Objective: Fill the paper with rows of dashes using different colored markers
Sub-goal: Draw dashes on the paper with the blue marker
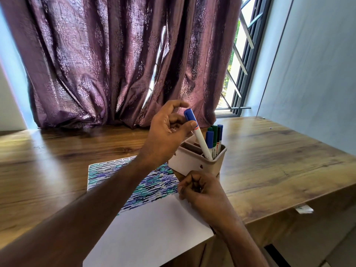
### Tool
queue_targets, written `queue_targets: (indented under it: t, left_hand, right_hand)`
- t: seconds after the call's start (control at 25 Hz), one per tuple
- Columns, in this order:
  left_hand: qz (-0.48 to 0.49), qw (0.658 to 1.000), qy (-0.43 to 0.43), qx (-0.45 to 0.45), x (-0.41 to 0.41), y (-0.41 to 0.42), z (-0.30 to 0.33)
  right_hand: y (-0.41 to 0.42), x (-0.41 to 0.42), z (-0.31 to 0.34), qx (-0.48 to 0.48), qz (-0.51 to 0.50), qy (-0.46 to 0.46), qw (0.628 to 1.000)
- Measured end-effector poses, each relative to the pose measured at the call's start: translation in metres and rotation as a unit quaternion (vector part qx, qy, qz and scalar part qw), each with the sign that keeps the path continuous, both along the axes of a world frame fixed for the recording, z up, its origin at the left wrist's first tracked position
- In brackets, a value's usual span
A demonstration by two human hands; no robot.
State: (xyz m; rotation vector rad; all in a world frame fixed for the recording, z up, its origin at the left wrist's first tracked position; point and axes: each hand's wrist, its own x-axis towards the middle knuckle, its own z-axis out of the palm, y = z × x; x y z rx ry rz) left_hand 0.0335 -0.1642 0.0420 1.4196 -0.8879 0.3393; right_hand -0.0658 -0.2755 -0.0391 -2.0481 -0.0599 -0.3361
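A white sheet of paper (154,224) lies on the wooden table; its far half carries rows of blue, teal and dark dashes. My left hand (167,132) reaches over the paper and pinches a blue-capped white marker (199,134) near its cap, the marker's lower end inside the beige holder (194,162). Several more blue and green markers (214,137) stand in the same compartment. My right hand (200,187) is curled in a fist at the paper's right edge, just below the holder; whether it grips anything is hidden.
The wooden table (269,160) extends right to a wall and ends close in front of me. A purple curtain (115,64) hangs behind the table, with a barred window (238,74) at its right.
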Motion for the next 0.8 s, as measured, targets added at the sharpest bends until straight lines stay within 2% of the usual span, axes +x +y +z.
queue_targets:
  t: [0.4, 0.8]
  left_hand:
    - [0.059, 0.992, -0.093, 0.065, -0.002, -0.018, -0.001]
    - [0.064, 0.989, -0.115, 0.068, 0.001, -0.032, 0.000]
  right_hand:
    - [0.001, -0.001, 0.000, -0.016, -0.002, -0.002, 1.000]
    - [0.001, -0.004, 0.002, -0.012, -0.005, 0.004, 1.000]
